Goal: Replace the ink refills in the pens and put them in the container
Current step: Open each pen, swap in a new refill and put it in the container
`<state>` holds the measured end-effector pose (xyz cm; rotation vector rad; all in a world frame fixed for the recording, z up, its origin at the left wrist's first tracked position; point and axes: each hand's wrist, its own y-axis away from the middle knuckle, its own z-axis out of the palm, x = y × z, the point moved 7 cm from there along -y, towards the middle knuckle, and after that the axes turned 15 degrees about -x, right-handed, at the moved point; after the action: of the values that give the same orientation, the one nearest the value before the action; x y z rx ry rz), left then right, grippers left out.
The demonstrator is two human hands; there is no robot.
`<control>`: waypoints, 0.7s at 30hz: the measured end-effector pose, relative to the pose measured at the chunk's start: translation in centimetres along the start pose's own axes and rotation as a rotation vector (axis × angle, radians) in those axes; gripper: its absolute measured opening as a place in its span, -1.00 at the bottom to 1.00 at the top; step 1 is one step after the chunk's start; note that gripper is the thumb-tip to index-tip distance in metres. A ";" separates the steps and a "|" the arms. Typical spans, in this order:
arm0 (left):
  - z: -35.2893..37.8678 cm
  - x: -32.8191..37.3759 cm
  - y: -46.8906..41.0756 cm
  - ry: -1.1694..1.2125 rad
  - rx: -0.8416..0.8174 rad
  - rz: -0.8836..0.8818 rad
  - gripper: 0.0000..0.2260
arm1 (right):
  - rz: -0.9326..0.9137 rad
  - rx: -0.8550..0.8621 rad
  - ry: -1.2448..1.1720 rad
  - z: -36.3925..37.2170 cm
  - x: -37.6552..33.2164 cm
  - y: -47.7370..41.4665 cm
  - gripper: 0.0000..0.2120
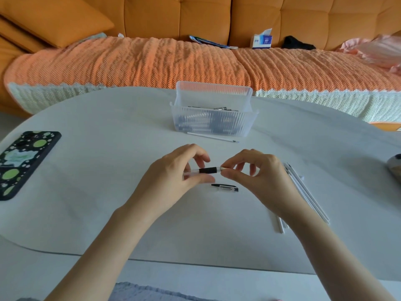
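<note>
Above the table [108,137], the left hand [171,179] grips the level pen [207,170] by its barrel; the right hand [258,170] pinches its tip. A cap [225,188] lies just below. Behind stands the container [214,92] with pens inside. Refills [308,196] lie right, a phone [23,164] left, an orange sofa [195,16] beyond.

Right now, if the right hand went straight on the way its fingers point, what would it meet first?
The right hand pinches the pen at its tip and points left along it. It would most likely meet the left hand first, which holds the same pen; depth is unclear.
</note>
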<state>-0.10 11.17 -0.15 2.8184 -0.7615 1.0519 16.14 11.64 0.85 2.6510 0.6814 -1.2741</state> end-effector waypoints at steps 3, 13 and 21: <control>0.0 0.1 0.0 -0.069 0.010 0.014 -0.71 | 0.012 -0.003 -0.024 0.0 0.2 0.0 -0.95; 0.1 -0.1 -0.1 0.009 -0.007 0.015 -0.78 | 0.037 0.022 -0.040 -0.3 0.5 -0.1 -0.91; -0.2 -0.2 0.0 -0.028 0.042 0.023 -0.90 | 0.060 -0.011 -0.067 -0.1 0.8 -0.2 -0.89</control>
<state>-0.29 11.31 -0.10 2.8725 -0.7852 1.0458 16.59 12.13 0.33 2.5861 0.5926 -1.3330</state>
